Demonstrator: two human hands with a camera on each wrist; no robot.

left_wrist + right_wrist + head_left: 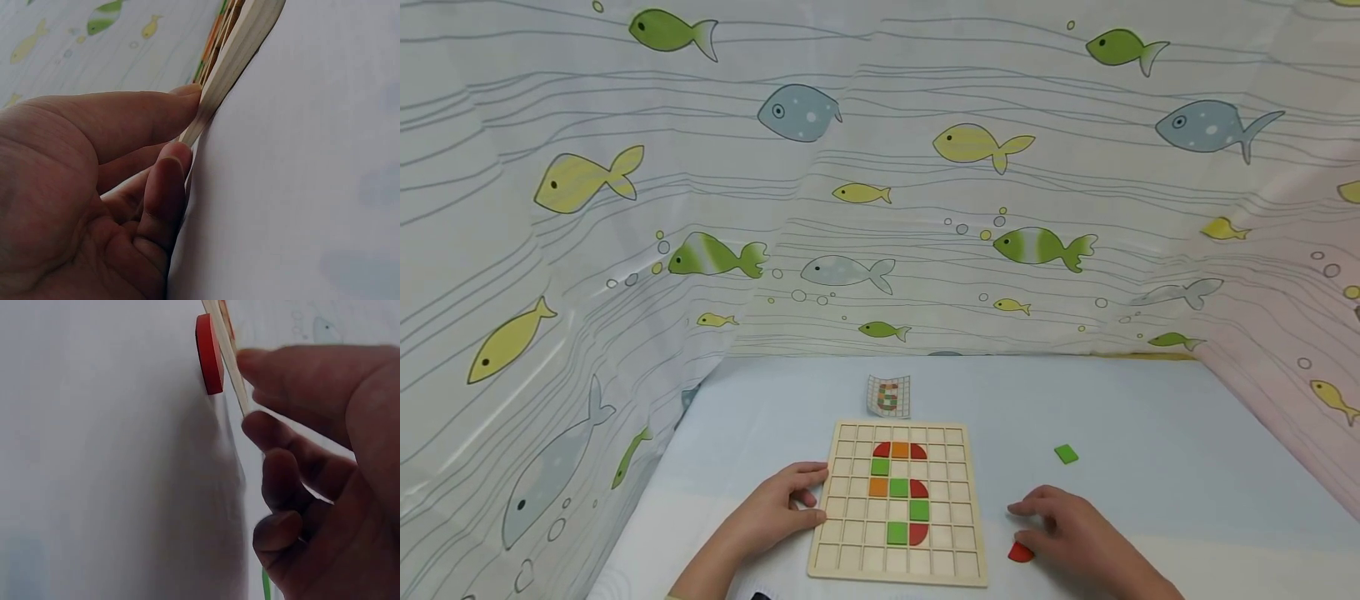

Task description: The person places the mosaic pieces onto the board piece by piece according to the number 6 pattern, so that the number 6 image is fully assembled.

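A light wooden grid board (842, 554) lies flat, with several red quarter-round, orange square and green square tiles set in its cells. At its left edge my left hand (778, 508) holds it, thumb nearer me and fingers farther up the side. The left wrist view shows the thumb and a fingertip against the board's edge (234, 59). Right of the board, my right hand (1063, 533) hovers by a loose red quarter-round tile (1021, 552). In the right wrist view that red tile (210, 356) sits apart from the fingers, which hold nothing.
A green square tile (1066, 453) lies farther back on the right. Behind the board is a small pattern card (888, 396) with a coloured figure on a grid. A fish-print sheet (925, 321) surrounds the table at the back and sides. Something dark (761, 596) shows at the bottom edge.
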